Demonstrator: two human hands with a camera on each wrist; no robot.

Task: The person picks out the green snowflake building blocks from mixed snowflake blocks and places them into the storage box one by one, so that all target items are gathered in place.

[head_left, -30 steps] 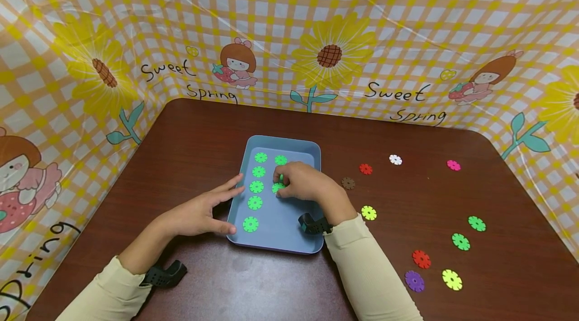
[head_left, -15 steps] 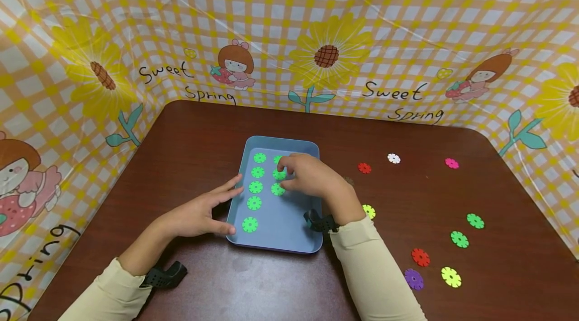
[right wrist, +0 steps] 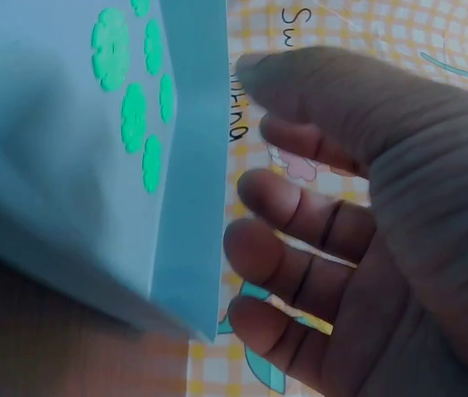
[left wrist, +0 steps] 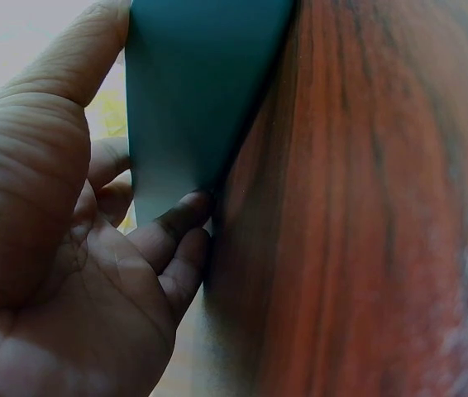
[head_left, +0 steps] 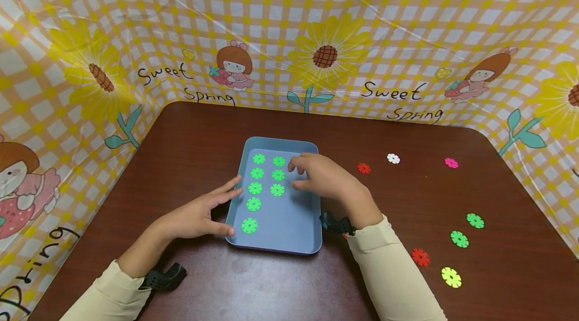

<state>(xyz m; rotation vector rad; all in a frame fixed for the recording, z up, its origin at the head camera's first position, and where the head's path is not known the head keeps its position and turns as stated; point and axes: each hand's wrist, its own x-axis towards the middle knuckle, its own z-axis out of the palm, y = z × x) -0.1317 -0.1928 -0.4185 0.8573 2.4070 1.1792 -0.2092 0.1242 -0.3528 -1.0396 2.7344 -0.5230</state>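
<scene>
A blue-grey tray on the table holds green notched plastic discs in two columns. Several form the left column, including a disc set apart at the near end; three make up the right column, with one disc in its middle. My left hand rests at the tray's left side, thumb and fingers spread against the wall. Over the tray's right side hovers my right hand, its fingers loosely bent and apart. The right wrist view shows nothing between its thumb and fingers.
Loose notched discs lie right of the tray: a white disc, a pink disc, a yellow disc, red ones and two green ones. My right forearm hides part of that area. A checked cloth hangs behind the brown table.
My right hand has let go of the middle green disc in the right column, lifted away and moved right. Its forearm now covers the purple disc. The left hand stays against the tray.
</scene>
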